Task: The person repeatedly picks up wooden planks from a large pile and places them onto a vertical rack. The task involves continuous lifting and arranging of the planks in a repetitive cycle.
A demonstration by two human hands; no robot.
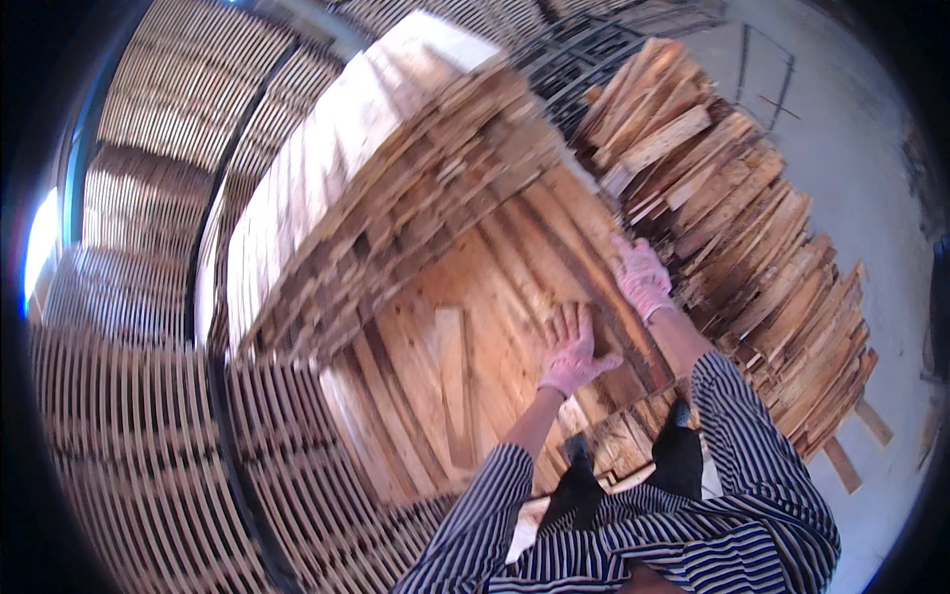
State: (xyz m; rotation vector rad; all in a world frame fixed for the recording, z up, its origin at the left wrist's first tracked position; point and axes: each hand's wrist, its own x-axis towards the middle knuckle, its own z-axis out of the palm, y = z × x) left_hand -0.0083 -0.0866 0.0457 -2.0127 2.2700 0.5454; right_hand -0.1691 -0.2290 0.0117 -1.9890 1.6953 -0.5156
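Both hands wear pinkish gloves with bare fingertips showing on the left one. My left hand [574, 358] lies with its fingers spread over the flat wooden boards [495, 287]. Farther up and to the right, my right hand [641, 277] rests with fingers stretched out along a bark-edged board [584, 262] at the right side of that layer. A short pale piece of wood [453, 386] lies loose on the boards left of my left hand. What is under my palms is hidden.
A tall stack of boards [416, 188] rises beyond the layer. Right of it is a long pile of rough wood offcuts [732, 218] beside a grey floor [851, 178]. Slatted stacks of timber [139, 426] fill the left side. Metal frames [584, 59] stand at the back.
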